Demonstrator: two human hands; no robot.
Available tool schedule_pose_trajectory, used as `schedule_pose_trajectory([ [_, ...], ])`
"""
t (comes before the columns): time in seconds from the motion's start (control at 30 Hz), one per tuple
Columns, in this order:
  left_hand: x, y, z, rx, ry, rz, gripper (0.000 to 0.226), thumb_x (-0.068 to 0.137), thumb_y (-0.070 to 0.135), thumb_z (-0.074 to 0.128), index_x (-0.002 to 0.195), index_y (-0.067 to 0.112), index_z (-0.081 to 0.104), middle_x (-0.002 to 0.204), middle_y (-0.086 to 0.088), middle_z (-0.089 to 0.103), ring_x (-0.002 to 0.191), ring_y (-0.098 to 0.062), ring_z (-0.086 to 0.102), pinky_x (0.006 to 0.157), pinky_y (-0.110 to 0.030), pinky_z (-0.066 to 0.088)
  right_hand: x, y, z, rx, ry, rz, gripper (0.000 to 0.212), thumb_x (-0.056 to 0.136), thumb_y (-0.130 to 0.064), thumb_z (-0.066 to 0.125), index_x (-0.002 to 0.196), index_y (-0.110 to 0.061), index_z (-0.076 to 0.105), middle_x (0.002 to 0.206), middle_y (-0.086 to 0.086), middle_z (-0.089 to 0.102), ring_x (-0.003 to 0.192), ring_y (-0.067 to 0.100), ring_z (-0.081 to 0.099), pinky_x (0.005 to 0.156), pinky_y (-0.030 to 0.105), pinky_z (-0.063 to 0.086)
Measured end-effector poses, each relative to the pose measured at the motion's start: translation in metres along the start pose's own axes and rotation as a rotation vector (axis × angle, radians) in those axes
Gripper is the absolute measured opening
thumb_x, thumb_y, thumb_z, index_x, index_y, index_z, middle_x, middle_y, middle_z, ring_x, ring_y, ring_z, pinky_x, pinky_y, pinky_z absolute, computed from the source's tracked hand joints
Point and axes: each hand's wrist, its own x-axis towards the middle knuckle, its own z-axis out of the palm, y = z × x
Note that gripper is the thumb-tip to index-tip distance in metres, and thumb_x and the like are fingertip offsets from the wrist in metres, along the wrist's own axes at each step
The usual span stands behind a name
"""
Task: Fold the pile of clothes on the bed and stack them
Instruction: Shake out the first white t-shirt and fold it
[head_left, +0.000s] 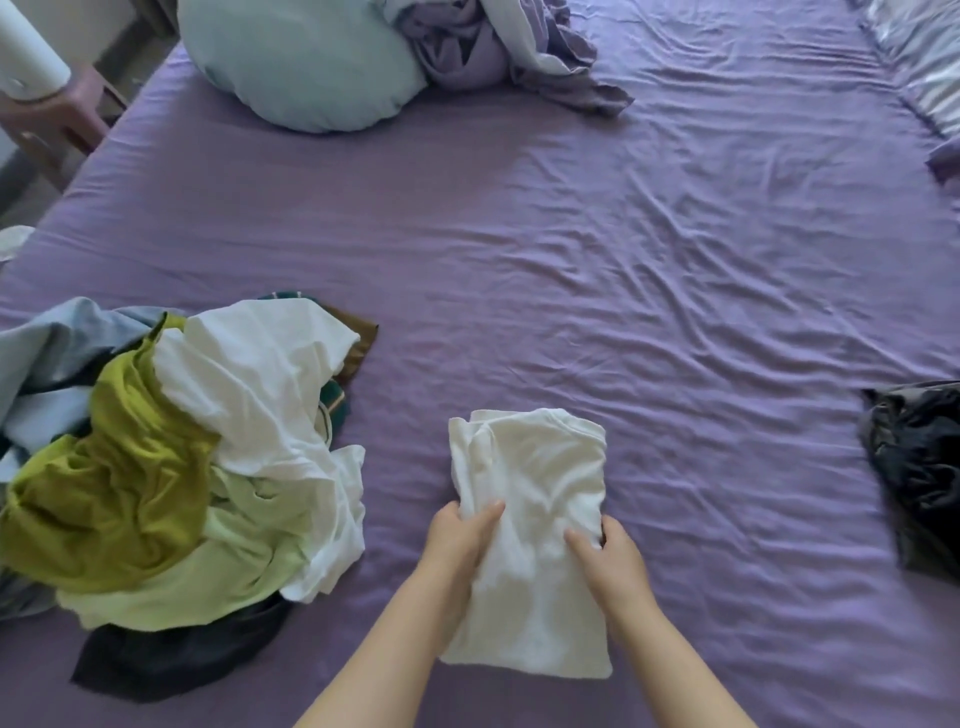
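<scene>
White folded garment (535, 525) lay flat on the purple bed (675, 270), just right of the unfolded pile (176, 467). Left hand (457, 540) and right hand (608, 556) pinched its opposite side edges, probably to keep the folds together for lifting.

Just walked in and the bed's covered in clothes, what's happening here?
A person is folding laundry on the purple bed sheet. Both hands, left hand and right hand, hold a folded white garment by its sides. An unfolded pile of clothes waits to the left, and a dark garment lies at the right edge.
</scene>
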Motion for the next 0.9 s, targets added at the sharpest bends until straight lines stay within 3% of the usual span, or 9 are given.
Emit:
schedule_pose_trajectory([
  [0.07,-0.009,0.003,0.003,-0.004,-0.062,0.097,0.022,0.087,0.023,0.068,0.107,0.014,0.062,0.091,-0.003,0.075,0.081,-0.021,0.073,0.066,-0.032,0.058,-0.004,-0.004,-0.010,0.077,-0.038,-0.049,0.026,0.086,-0.021,0.060,0.110,-0.029,0.058,0.100,-0.008,0.067,0.089,0.012,0.064,0.073,0.032,0.053],
  [0.13,-0.020,0.008,0.006,0.025,-0.107,0.183,0.020,0.089,0.025,0.066,0.108,0.019,0.064,0.098,-0.002,0.074,0.088,-0.020,0.072,0.075,-0.034,0.058,-0.008,-0.008,-0.024,0.157,-0.085,-0.104,0.029,0.086,-0.019,0.059,0.108,-0.038,0.058,0.096,-0.014,0.068,0.084,0.006,0.066,0.065,0.021,0.051],
  [0.27,-0.041,0.024,0.021,0.059,-0.200,0.255,0.019,0.093,0.027,0.060,0.109,0.020,0.065,0.102,-0.003,0.073,0.093,-0.021,0.070,0.076,-0.032,0.057,-0.015,-0.018,-0.063,0.310,-0.142,-0.179,0.037,0.089,-0.016,0.059,0.117,-0.039,0.060,0.103,-0.012,0.071,0.090,0.012,0.069,0.077,0.033,0.057],
  [0.4,-0.060,0.037,0.059,0.049,-0.241,0.285,0.022,0.094,0.030,0.056,0.114,0.020,0.062,0.110,-0.005,0.071,0.103,-0.026,0.067,0.092,-0.044,0.052,-0.016,-0.028,-0.118,0.409,-0.165,-0.261,0.038,0.091,-0.016,0.058,0.116,-0.045,0.060,0.108,-0.008,0.070,0.096,0.016,0.069,0.080,0.038,0.056],
  [0.63,-0.103,0.054,0.207,0.064,-0.402,0.411,0.017,0.096,0.031,0.049,0.107,0.025,0.061,0.101,0.002,0.074,0.092,-0.016,0.070,0.078,-0.032,0.057,-0.008,-0.028,-0.270,0.464,-0.017,-0.370,0.037,0.091,-0.015,0.060,0.115,-0.043,0.060,0.107,-0.003,0.071,0.098,0.020,0.068,0.086,0.040,0.054],
  [0.77,-0.124,0.052,0.304,0.091,-0.468,0.442,0.015,0.097,0.035,0.049,0.106,0.032,0.061,0.108,0.007,0.071,0.100,-0.011,0.067,0.086,-0.030,0.054,0.002,-0.018,-0.367,0.428,0.055,-0.402,0.042,0.091,-0.019,0.060,0.130,-0.034,0.054,0.113,-0.002,0.069,0.104,0.019,0.066,0.095,0.045,0.050],
  [0.9,-0.135,0.049,0.393,0.111,-0.548,0.431,0.016,0.098,0.035,0.048,0.108,0.033,0.060,0.110,0.005,0.069,0.103,-0.015,0.065,0.090,-0.034,0.053,0.019,-0.005,-0.448,0.392,0.145,-0.423,0.042,0.091,-0.021,0.061,0.128,-0.038,0.055,0.115,-0.006,0.067,0.106,0.013,0.064,0.098,0.042,0.049],
])
